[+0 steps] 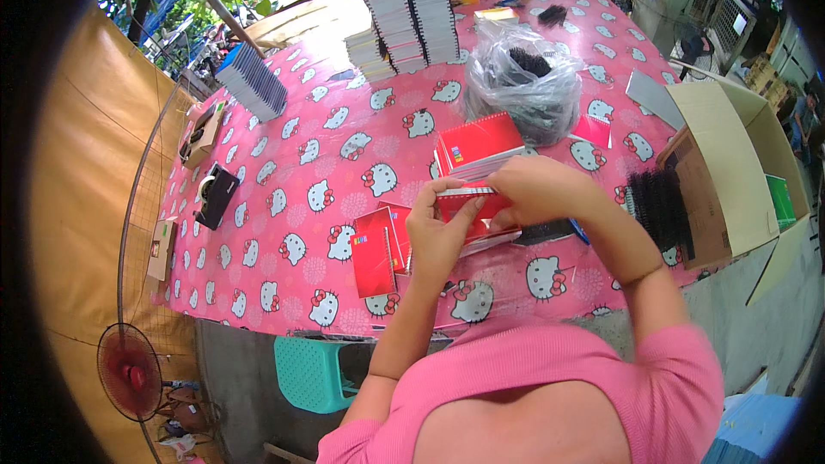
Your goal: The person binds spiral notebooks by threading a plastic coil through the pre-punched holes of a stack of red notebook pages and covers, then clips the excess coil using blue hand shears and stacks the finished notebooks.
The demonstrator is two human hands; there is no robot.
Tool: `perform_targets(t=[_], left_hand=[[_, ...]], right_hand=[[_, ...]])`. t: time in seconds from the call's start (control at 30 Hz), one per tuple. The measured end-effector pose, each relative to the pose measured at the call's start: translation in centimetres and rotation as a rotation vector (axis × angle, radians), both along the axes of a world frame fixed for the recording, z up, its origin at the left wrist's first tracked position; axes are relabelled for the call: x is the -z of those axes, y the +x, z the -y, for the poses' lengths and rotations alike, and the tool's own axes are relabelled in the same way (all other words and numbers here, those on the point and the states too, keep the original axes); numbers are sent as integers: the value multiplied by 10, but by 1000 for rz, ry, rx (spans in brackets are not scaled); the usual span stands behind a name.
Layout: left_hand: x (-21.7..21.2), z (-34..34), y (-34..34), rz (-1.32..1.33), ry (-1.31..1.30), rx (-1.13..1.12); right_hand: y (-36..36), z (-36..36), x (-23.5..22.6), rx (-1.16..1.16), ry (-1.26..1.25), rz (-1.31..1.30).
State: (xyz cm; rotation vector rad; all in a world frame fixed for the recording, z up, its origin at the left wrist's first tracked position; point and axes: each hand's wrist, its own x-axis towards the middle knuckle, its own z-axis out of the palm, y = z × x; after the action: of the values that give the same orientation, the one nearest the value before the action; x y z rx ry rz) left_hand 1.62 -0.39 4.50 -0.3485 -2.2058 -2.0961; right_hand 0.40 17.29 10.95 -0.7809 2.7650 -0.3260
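Head view: near the table's (284, 279) front edge, left hand (430, 228) and right hand (537, 193) grip a red notebook (454, 206). Loose red notebooks (373, 264) lie left; bare tabletop stretches beyond them. Behind, a red stack (481, 139) bears a small multicoloured label. Farther stand tall notebook stacks (400, 26).

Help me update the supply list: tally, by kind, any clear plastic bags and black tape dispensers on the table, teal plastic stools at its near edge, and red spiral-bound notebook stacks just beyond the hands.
Clear plastic bag: 1
Black tape dispenser: 1
Teal plastic stool: 1
Red spiral-bound notebook stack: 1
Total: 4
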Motion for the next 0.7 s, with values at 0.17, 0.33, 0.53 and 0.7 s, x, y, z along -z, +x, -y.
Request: perform_targets(t=[0.17,0.33,0.53,0.7], left_hand=[[17,2,2,14,202,19],[24,6,-3,-70,348,76],[28,14,2,-22,342,-33],[30,15,0,44,375,11]], right_hand=[[16,5,-16,27,-334,-308],[11,12,-14,47,-167,-162],[1,21,-9,64,-11,-27],[-3,29,-11,7,-38,-55]])
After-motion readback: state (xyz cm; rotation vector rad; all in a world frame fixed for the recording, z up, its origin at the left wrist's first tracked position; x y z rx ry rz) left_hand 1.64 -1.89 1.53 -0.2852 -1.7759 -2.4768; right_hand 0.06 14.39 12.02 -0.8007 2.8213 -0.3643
